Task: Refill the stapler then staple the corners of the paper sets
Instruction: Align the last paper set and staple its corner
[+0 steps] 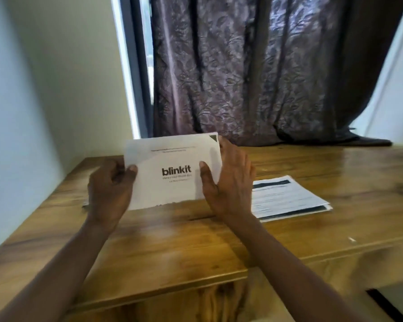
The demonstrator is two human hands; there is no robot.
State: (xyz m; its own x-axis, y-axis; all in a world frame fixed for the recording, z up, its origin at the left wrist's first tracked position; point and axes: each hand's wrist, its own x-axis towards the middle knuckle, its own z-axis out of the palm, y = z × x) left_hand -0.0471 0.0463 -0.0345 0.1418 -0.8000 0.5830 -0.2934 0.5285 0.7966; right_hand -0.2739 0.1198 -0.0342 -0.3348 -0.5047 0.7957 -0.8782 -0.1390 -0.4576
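Observation:
A white paper set [172, 159] printed with "blinkit" stands upright on its lower edge on the wooden table [172, 240]. My left hand [109, 189] grips its left side, thumb on the front. My right hand [228, 182] holds its right side, thumb on the front and fingers behind. A second paper set [286, 198] lies flat on the table just right of my right hand. No stapler is in view.
A patterned purple curtain [254, 66] hangs behind the table's far edge. A white wall [44, 89] borders the table on the left. A small white scrap [351, 239] lies on the table at the right. Part of another sheet [85, 204] peeks out behind my left wrist.

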